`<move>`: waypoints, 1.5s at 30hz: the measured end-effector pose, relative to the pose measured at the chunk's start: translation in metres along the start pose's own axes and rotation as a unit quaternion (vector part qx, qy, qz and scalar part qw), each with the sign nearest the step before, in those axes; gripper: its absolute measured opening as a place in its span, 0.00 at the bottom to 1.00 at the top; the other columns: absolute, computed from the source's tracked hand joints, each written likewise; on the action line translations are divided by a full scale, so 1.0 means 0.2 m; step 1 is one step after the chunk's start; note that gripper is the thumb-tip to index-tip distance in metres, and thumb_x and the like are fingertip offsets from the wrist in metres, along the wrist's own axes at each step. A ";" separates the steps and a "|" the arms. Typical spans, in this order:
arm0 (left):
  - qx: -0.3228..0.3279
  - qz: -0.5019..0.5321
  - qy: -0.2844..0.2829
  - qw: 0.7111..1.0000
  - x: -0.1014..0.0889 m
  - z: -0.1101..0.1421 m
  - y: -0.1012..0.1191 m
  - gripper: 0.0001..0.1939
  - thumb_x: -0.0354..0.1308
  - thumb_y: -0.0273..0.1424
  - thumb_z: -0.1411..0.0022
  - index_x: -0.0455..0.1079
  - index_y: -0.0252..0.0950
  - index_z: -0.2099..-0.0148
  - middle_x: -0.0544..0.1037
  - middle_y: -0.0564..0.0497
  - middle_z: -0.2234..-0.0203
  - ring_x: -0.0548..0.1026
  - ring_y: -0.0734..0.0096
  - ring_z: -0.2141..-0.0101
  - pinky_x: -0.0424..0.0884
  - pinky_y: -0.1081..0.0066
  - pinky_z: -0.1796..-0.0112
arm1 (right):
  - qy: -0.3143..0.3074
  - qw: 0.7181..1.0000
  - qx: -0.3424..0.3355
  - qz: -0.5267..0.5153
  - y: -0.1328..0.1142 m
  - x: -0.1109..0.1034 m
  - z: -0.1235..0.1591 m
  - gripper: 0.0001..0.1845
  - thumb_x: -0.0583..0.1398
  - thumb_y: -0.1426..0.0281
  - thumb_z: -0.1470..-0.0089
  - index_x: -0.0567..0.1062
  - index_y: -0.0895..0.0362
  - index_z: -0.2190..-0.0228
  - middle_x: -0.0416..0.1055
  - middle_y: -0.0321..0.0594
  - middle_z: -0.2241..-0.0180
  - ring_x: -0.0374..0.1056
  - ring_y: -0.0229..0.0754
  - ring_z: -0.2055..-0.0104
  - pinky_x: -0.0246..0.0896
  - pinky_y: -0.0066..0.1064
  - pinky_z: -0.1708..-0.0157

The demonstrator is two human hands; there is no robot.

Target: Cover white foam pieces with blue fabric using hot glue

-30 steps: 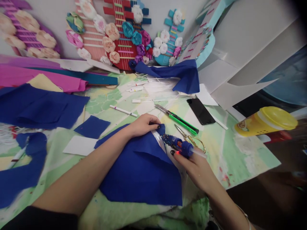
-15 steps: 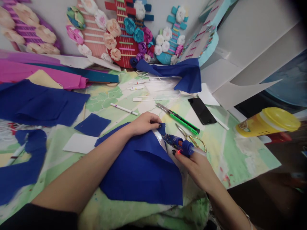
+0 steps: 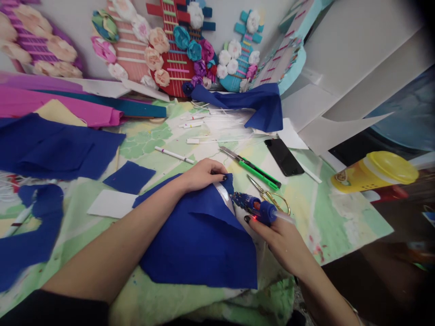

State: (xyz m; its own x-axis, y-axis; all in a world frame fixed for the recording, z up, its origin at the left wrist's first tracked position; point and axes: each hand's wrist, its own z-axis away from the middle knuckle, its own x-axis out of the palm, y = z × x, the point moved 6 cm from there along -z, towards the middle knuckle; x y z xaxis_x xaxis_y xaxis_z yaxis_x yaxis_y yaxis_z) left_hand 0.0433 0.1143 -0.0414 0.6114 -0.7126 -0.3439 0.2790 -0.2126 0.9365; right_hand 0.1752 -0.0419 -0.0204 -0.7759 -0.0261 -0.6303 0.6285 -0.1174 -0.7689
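A large sheet of blue fabric (image 3: 200,253) lies before me, its upper right edge folded around a white strip (image 3: 223,194). My left hand (image 3: 205,174) is closed on the top corner of that fabric, thumb and fingers pinching near the strip. In my right hand (image 3: 277,233) is a blue hot glue gun (image 3: 253,206) with a red light lit and a clear glue stick out of its back. The gun's nozzle points left, close to the strip; whether it touches cannot be made out. Gold-handled scissors (image 3: 272,197) lie just beyond the gun.
A green utility knife (image 3: 254,170), a black phone (image 3: 284,157) and a yellow lidded cup (image 3: 374,172) are on the right. Blue fabric pieces (image 3: 61,145) and a white card (image 3: 110,203) lie left. Decorated paper guitars (image 3: 176,68) stand along the back wall.
The whole view has shifted slightly. Both hands, the glue gun and the blue fabric keep nearly the same places relative to one another.
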 end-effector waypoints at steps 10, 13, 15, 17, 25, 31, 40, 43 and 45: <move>0.030 0.031 -0.048 0.998 0.03 0.01 0.03 0.09 0.56 0.21 0.48 0.73 0.32 0.63 0.80 0.49 0.67 0.76 0.71 0.66 0.68 0.73 0.62 | 0.098 0.980 0.095 -0.142 0.11 -0.08 0.09 0.14 0.62 0.60 0.52 0.76 0.58 0.70 0.67 0.36 0.78 0.63 0.37 0.76 0.58 0.27 0.79; 0.019 0.037 -0.050 0.998 0.03 0.01 0.03 0.05 0.56 0.22 0.47 0.73 0.31 0.68 0.78 0.51 0.73 0.74 0.74 0.72 0.67 0.75 0.67 | 0.132 0.964 0.133 -0.189 0.16 -0.09 0.15 0.16 0.63 0.59 0.55 0.77 0.58 0.69 0.70 0.38 0.77 0.62 0.36 0.79 0.53 0.25 0.84; 0.008 0.054 -0.051 0.997 0.03 0.01 0.02 0.04 0.56 0.24 0.46 0.72 0.32 0.69 0.77 0.52 0.75 0.73 0.75 0.74 0.65 0.76 0.69 | 0.144 0.956 0.135 -0.217 0.17 -0.09 0.16 0.15 0.64 0.59 0.55 0.78 0.57 0.69 0.72 0.39 0.76 0.63 0.36 0.79 0.54 0.25 0.84; -0.003 0.063 -0.056 0.996 0.03 0.01 0.01 0.03 0.56 0.25 0.46 0.71 0.32 0.70 0.77 0.52 0.76 0.72 0.75 0.75 0.64 0.76 0.70 | 0.152 0.952 0.112 -0.240 0.16 -0.09 0.17 0.13 0.65 0.60 0.57 0.78 0.56 0.71 0.74 0.40 0.75 0.68 0.40 0.74 0.60 0.27 0.80; -0.029 0.064 -0.060 0.996 0.04 0.01 0.01 0.04 0.57 0.27 0.49 0.70 0.32 0.72 0.73 0.55 0.81 0.67 0.77 0.78 0.61 0.77 0.73 | 0.167 0.949 0.063 -0.260 0.11 -0.11 0.15 0.11 0.64 0.61 0.58 0.78 0.57 0.74 0.75 0.43 0.73 0.70 0.46 0.69 0.66 0.32 0.74; -0.036 0.055 -0.062 0.996 0.04 0.01 0.00 0.04 0.56 0.26 0.48 0.70 0.31 0.71 0.73 0.54 0.80 0.68 0.77 0.78 0.62 0.77 0.73 | 0.258 0.928 0.076 -0.259 0.18 -0.19 0.19 0.13 0.65 0.61 0.59 0.77 0.57 0.73 0.74 0.42 0.72 0.68 0.42 0.71 0.60 0.28 0.79; -0.005 0.069 -0.056 0.996 0.02 0.01 0.00 0.06 0.56 0.24 0.51 0.72 0.32 0.67 0.78 0.50 0.71 0.74 0.73 0.69 0.66 0.75 0.65 | 0.233 0.937 0.162 0.204 0.48 -0.47 0.23 0.16 0.60 0.56 0.59 0.65 0.53 0.73 0.66 0.37 0.78 0.63 0.44 0.76 0.56 0.33 0.77; -0.010 0.058 -0.056 0.997 0.02 0.00 -0.01 0.06 0.56 0.23 0.51 0.72 0.32 0.68 0.77 0.51 0.73 0.73 0.73 0.71 0.65 0.76 0.68 | 0.205 0.904 0.253 0.277 0.61 -0.55 0.23 0.17 0.58 0.56 0.60 0.67 0.55 0.71 0.68 0.44 0.77 0.66 0.50 0.75 0.56 0.36 0.77; -0.011 0.063 -0.057 0.996 0.02 0.01 -0.01 0.06 0.56 0.23 0.52 0.72 0.32 0.69 0.77 0.51 0.74 0.73 0.74 0.72 0.65 0.76 0.69 | 0.191 0.897 0.269 0.295 0.65 -0.58 0.22 0.20 0.57 0.55 0.58 0.69 0.58 0.69 0.70 0.47 0.75 0.67 0.52 0.73 0.58 0.38 0.76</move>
State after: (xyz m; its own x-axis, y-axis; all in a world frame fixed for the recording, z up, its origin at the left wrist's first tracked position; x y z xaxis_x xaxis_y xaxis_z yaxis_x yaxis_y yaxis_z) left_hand 0.0443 0.1113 -0.0453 0.5557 -0.8039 -0.2122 0.2218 -0.1027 0.9697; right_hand 0.3443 -0.0982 -0.0421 -0.1773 0.0882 -0.9802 0.7276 -0.6589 -0.1909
